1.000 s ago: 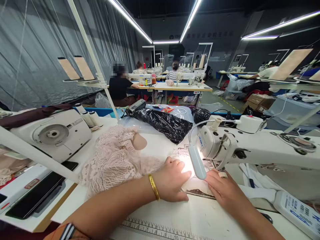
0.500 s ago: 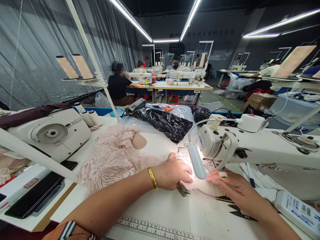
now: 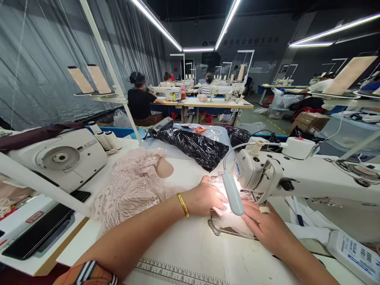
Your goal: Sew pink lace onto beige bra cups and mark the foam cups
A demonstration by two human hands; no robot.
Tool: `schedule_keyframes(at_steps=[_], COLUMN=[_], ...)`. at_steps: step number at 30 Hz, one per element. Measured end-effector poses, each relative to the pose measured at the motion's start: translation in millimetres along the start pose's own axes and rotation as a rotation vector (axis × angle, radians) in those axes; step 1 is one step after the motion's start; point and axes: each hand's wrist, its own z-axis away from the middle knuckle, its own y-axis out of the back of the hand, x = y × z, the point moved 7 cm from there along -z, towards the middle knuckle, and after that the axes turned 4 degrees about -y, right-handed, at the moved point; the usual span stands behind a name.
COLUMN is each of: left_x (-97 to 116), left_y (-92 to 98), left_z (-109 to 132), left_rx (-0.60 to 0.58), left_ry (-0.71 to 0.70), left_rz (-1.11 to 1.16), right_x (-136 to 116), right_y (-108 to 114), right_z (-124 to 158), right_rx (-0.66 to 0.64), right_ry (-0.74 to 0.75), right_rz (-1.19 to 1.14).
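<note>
Under the needle end of a white sewing machine (image 3: 261, 170) lies pale pink lace fabric (image 3: 219, 209), brightly lit by a small grey lamp (image 3: 233, 194). My left hand (image 3: 206, 198), with a gold bangle (image 3: 183, 205) at the wrist, has its fingers curled closed on the fabric, left of the needle. Lying rather flat, my right hand (image 3: 264, 223) presses the fabric with stretched fingers beside the presser foot. The lamp hides part of the cloth between both hands. A metal plate edge (image 3: 214, 227) shows below the fabric.
A heap of pink lace (image 3: 133, 186) lies left of my forearm. Behind are a black plastic bag (image 3: 192, 146) and thread cones (image 3: 108, 139). A printed ruler (image 3: 175, 273) runs along the front edge. Another machine (image 3: 62, 158) stands left. A person in black (image 3: 141, 101) sits ahead.
My left hand has moved slightly away from me with the fabric. My right hand has flattened and shifted left, its forearm now covering the scissors. More of the metal plate edge shows.
</note>
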Motion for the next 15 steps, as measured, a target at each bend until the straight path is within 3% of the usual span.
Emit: schedule_keyframes(at_steps=[7,15], left_x=[2.0,2.6], left_y=[2.9,4.8], left_z=[-1.4,-2.1], left_rx=[-0.012,-0.003], left_ry=[0.027,0.054], left_rz=[0.011,-0.043], right_x=[-0.8,-2.4], right_y=[1.4,18.4], right_z=[0.7,7.5], right_rx=[0.01,0.244], right_ry=[0.019,-0.097], right_rz=[-0.044,-0.161])
